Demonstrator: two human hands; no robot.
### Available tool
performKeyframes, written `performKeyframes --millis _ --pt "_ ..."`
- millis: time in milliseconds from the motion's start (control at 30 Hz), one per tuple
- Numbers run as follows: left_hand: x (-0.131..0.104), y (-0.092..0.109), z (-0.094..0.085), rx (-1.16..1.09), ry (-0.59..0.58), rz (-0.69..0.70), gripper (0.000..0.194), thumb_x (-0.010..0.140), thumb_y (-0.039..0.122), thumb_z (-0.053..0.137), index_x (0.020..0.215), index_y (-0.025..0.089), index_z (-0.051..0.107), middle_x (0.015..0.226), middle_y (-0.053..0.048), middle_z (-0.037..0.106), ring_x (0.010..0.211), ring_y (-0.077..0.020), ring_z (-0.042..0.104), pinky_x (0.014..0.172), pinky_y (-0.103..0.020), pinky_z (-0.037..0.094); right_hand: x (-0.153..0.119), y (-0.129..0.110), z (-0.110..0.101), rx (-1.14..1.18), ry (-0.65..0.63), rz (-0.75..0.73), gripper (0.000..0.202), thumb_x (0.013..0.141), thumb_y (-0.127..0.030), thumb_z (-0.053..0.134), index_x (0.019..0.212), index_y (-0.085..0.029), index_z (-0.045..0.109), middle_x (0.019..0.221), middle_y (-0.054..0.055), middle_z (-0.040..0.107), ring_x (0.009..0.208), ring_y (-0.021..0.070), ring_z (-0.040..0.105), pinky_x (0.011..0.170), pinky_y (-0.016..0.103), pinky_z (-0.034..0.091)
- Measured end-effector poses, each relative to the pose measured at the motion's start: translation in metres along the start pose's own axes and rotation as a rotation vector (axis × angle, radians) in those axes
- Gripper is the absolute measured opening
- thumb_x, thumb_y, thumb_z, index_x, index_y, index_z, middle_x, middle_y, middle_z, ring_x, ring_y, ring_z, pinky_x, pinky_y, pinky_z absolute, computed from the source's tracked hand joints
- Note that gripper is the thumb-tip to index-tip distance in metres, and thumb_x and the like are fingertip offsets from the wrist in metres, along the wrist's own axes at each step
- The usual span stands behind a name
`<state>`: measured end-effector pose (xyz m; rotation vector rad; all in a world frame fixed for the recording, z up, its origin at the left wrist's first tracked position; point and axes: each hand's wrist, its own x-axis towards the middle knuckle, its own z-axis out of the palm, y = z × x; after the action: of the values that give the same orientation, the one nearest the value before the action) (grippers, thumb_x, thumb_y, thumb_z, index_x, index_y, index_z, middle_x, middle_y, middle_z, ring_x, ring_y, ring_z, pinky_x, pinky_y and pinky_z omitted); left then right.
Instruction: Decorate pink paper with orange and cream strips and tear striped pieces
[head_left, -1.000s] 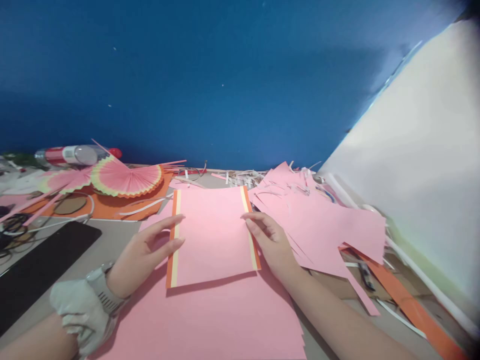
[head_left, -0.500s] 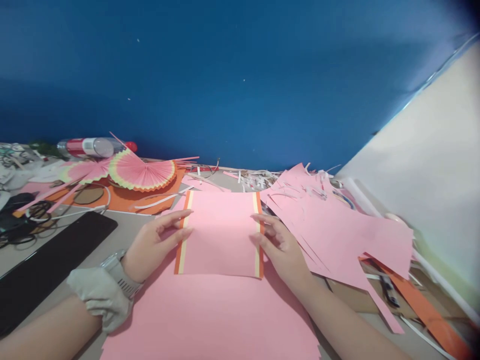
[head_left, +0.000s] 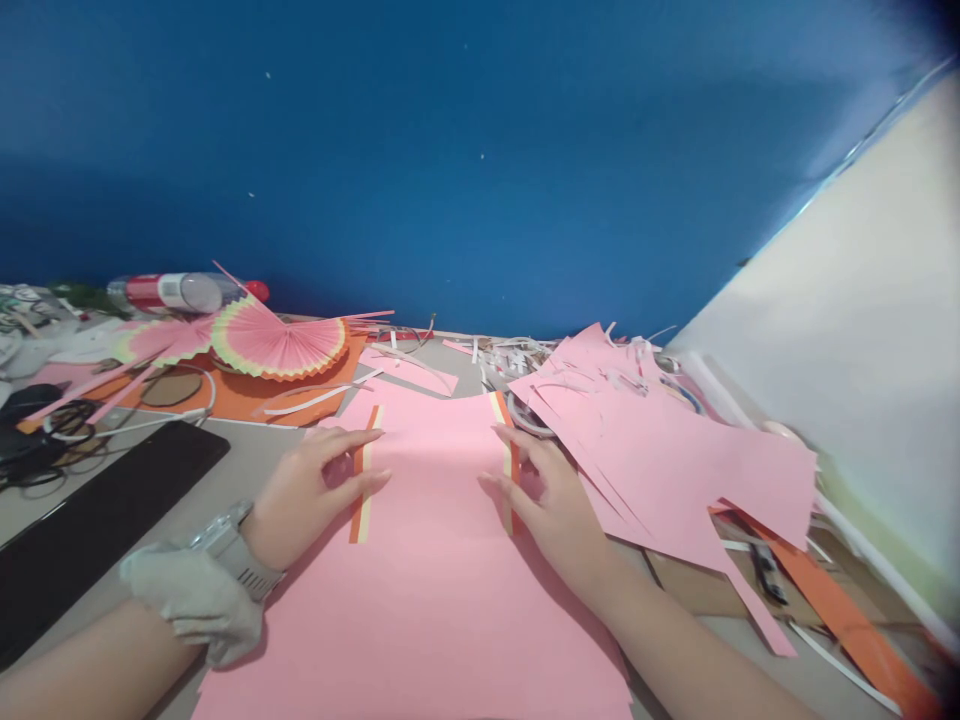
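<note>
Both hands hold a pink paper sheet [head_left: 439,490] whose left and right sides carry orange and cream stripes. My left hand [head_left: 319,485], with a grey watch [head_left: 229,545] and a pale scrunchie on the wrist, pinches the left striped side between thumb and fingers. At the opposite side, my right hand [head_left: 544,495] grips the striped edge the same way. Larger pink sheets [head_left: 412,640] lie directly beneath; the held paper's near edge blends into their colour, so I cannot tell whether it touches them.
To the left is a black phone-like slab [head_left: 112,530] beside tangled cables [head_left: 67,440]. Pleated pink paper fans [head_left: 285,345] and a plastic bottle [head_left: 180,292] lie behind. Cut pink sheets [head_left: 675,470], an orange strip [head_left: 847,610] and a cutter [head_left: 766,573] are at right.
The striped paper has changed its tilt, and its top edge sits slightly lower. Its near edge no longer stands out from the sheets below. Both hands keep their hold.
</note>
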<state>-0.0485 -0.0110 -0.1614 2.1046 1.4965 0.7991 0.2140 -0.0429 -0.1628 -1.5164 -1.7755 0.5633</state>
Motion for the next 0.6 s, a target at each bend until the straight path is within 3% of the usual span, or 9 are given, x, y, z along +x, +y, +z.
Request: performKeyframes --millis 267,367,433,533,600 --pt "0.0001 -0.0006 -0.0016 -0.023 0.108 0.098 0.021 0.072 0.041 0.064 0.080 0.023 0.066 0.083 -0.002 0.053 0.084 -0.0205 0.049 0.079 -0.036 0.036 -0.0018 0.0039 -0.0008 -0.029 0.068 -0.107 0.023 0.082 -0.035 0.057 0.104 -0.030 0.057 0.097 0.001 0.054 0.095 0.0185 0.047 0.084 0.034 0.038" --pt "-0.0007 0.0010 -0.0034 -0.074 0.154 0.126 0.017 0.072 0.038 0.064 0.073 0.021 0.065 0.092 -0.004 0.051 0.093 -0.0225 0.047 0.089 -0.040 0.031 -0.0021 0.0057 -0.0004 -0.030 0.114 -0.154 0.018 0.082 -0.033 0.057 0.100 -0.029 0.059 0.097 0.003 0.048 0.098 0.0191 0.045 0.087 0.035 0.037" --pt "-0.0025 0.0016 -0.0038 -0.151 0.119 0.136 0.016 0.076 0.036 0.059 0.075 0.020 0.061 0.099 -0.004 0.053 0.098 -0.0215 0.048 0.092 -0.038 0.032 -0.0022 0.0046 -0.0012 -0.037 0.113 -0.147 0.016 0.081 -0.032 0.058 0.097 -0.029 0.060 0.098 0.003 0.044 0.101 0.0196 0.043 0.089 0.035 0.035" --pt "-0.0069 0.0015 -0.0030 -0.273 0.054 0.088 0.014 0.084 0.034 0.050 0.083 0.020 0.053 0.086 0.000 0.055 0.082 -0.0150 0.053 0.078 -0.028 0.042 -0.0026 0.0001 -0.0031 0.011 0.053 -0.174 0.012 0.082 -0.031 0.056 0.093 -0.026 0.058 0.101 0.004 0.044 0.103 0.0196 0.043 0.091 0.035 0.034" --pt "-0.0096 0.0017 -0.0022 -0.333 0.041 0.027 0.013 0.086 0.033 0.046 0.083 0.021 0.048 0.073 0.003 0.049 0.065 -0.0108 0.049 0.063 -0.023 0.042 -0.0038 -0.0029 -0.0036 0.066 -0.020 -0.171 0.009 0.084 -0.030 0.053 0.090 -0.024 0.055 0.097 0.003 0.050 0.097 0.0184 0.048 0.087 0.033 0.036"
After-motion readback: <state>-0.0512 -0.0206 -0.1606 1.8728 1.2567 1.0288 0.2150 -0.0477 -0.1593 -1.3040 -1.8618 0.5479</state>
